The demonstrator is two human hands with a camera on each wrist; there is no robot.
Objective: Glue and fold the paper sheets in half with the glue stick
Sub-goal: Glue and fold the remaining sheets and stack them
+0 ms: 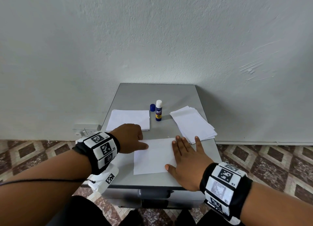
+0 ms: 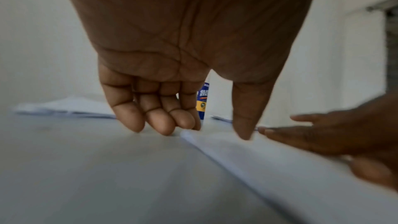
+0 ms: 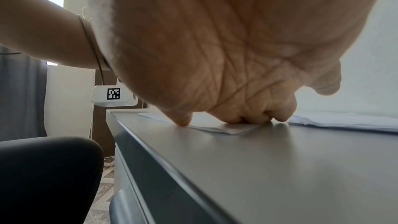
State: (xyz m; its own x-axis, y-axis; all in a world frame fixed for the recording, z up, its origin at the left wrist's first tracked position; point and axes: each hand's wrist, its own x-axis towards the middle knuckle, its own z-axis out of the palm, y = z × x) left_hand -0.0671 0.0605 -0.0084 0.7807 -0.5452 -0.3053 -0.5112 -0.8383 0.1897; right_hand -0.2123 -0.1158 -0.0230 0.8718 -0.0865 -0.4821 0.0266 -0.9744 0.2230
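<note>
A: Start at the left of the head view. What is the left hand [image 1: 130, 137] doing?

B: It sits at the left edge of the folded sheet [image 1: 153, 156] in the lower middle of the frame. The thumb [image 1: 144, 146] is stretched out with its tip pressing the paper; the other fingers are curled under, and in the left wrist view their tips [image 2: 163, 125] come down on the cabinet top [image 1: 152, 93] just beside the paper's edge. It grips nothing.

A: And the right hand [image 1: 184, 159]?

B: Flat and spread, palm down on the right side of the same sheet, fingers straight, thumb out along the near right corner. It presses, it does not grasp.

A: Where are the other papers and the glue?

B: Behind the left hand lies a neat pile of folded sheets [image 1: 129, 120], its near edge hidden by the knuckles. At centre the glue stick [image 1: 158, 110] stands upright and uncapped, with its blue cap [image 1: 152, 107] just to its left. Farther right is a loose stack of unfolded sheets [image 1: 193, 124], near the right fingertips.

A: Anything hard to read?

B: The left wrist view is blurred, and the hand covers most of the glue stick there. In the right wrist view the palm fills the upper frame, so only the fingertips on the paper show
</note>
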